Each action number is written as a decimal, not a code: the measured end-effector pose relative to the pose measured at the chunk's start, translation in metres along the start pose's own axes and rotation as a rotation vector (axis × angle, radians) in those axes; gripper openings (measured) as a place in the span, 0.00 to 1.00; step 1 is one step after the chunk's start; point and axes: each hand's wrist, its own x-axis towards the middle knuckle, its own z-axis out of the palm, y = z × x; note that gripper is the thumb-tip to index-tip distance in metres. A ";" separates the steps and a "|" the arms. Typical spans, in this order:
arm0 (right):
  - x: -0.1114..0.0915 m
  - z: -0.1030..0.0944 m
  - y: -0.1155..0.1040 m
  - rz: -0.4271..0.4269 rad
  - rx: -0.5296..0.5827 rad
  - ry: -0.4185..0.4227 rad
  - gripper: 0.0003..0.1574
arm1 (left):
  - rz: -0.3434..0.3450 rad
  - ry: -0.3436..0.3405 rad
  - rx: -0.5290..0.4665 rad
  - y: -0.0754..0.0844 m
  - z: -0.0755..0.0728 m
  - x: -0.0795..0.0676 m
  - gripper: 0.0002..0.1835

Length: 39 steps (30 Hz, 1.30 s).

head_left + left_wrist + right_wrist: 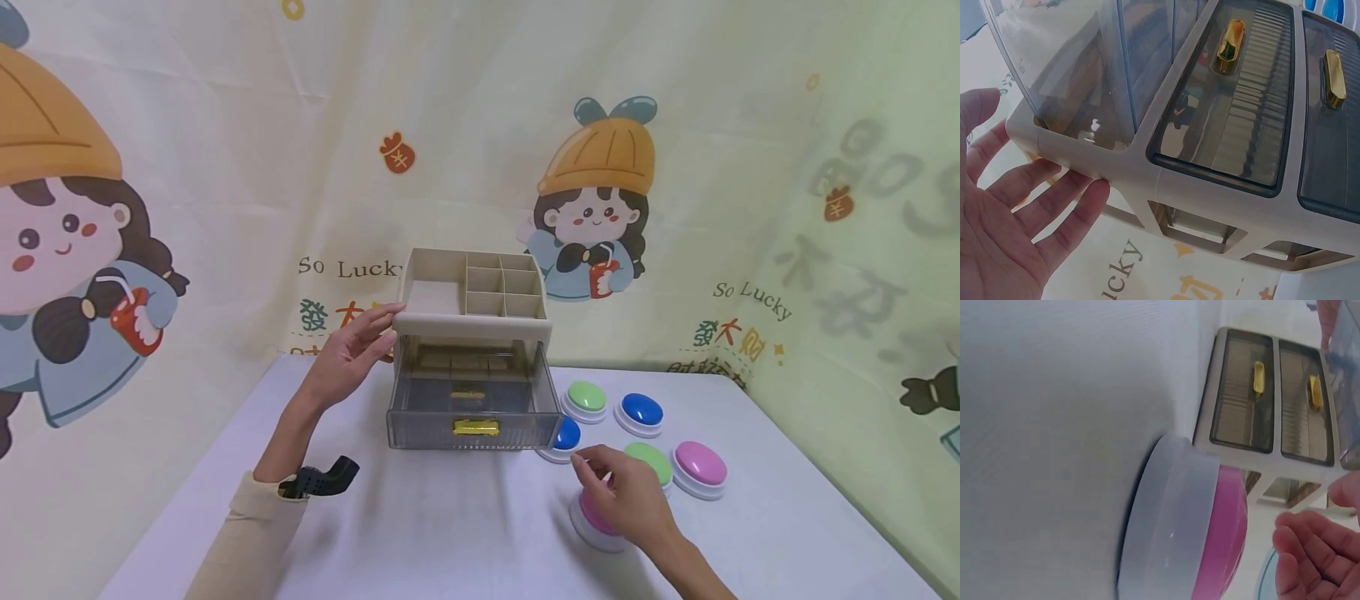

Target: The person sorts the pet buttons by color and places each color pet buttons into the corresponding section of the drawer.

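A cream desktop organizer (472, 325) with smoky clear drawers stands mid-table, its top drawer (427, 432) pulled out toward me. My left hand (348, 362) rests its fingertips against the organizer's left side near the top, fingers extended. In the left wrist view, two lower drawers (1229, 106) with gold handles sit closed. My right hand (633, 500) hovers above a pink push button (592, 533) on a white base, right of the organizer. Its fingers (1316, 550) are loosely bent and hold nothing; the hand hides part of that button.
Several more round buttons lie on the right of the white table (420, 533): a green one (587, 396), a blue one (642, 410) and a pink one (700, 462) among them. A cartoon-printed curtain (465, 83) hangs behind and around the table.
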 end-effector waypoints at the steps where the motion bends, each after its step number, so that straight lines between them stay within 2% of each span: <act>1: -0.001 -0.001 0.003 0.019 0.009 0.020 0.03 | 0.000 0.000 0.002 0.000 0.000 0.000 0.26; 5: -0.003 -0.006 0.013 0.109 0.043 0.057 0.06 | 0.003 0.002 0.008 -0.001 0.000 0.000 0.26; 11: -0.007 -0.015 0.023 0.219 0.101 0.033 0.13 | 0.005 0.006 0.012 -0.001 0.001 -0.001 0.26; 21: -0.007 -0.025 0.042 0.272 0.065 -0.022 0.24 | 0.010 0.004 0.015 -0.001 0.001 -0.001 0.26; 32: -0.004 -0.034 0.066 0.322 0.007 -0.039 0.30 | 0.008 -0.002 0.017 0.001 0.002 0.001 0.26; 39: 0.002 -0.036 0.081 0.323 -0.026 -0.072 0.35 | 0.018 0.002 0.023 -0.001 0.001 0.000 0.26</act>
